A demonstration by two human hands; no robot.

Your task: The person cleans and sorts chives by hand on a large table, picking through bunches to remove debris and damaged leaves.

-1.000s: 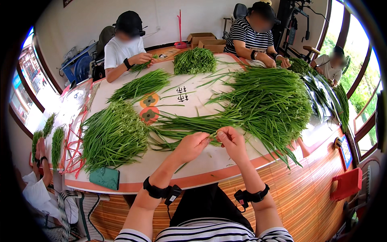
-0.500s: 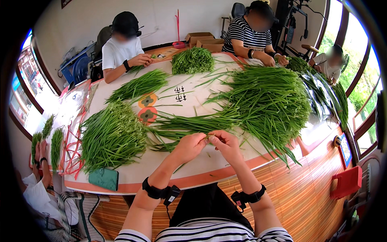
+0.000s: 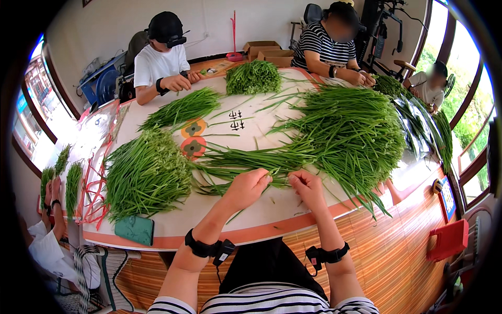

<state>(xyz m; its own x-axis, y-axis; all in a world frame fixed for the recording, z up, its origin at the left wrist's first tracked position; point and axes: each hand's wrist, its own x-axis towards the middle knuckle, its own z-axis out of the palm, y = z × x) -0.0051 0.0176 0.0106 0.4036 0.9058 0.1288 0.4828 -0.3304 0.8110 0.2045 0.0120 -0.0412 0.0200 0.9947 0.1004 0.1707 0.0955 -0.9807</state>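
My left hand is closed in a pinch over the near part of the table, with the green tip of a chive stalk showing at its fingertips. A short way to its right, my right hand is also closed, thumb against finger; what it holds, if anything, is too small to make out. Just beyond both hands lies a loose row of long green chive stalks. To the right spreads a large heap of flowering chives, and to the left stands a thick pile of chives with pale bud tips.
The white table has an orange border. A green phone case lies by its near left edge. Two more chive bundles lie farther back. People work across the table and at both sides. A red plastic case stands at right.
My hands were together at the fingertips and are now apart, the right one having moved right and slightly down. Across the table, the person in white has lowered one hand.
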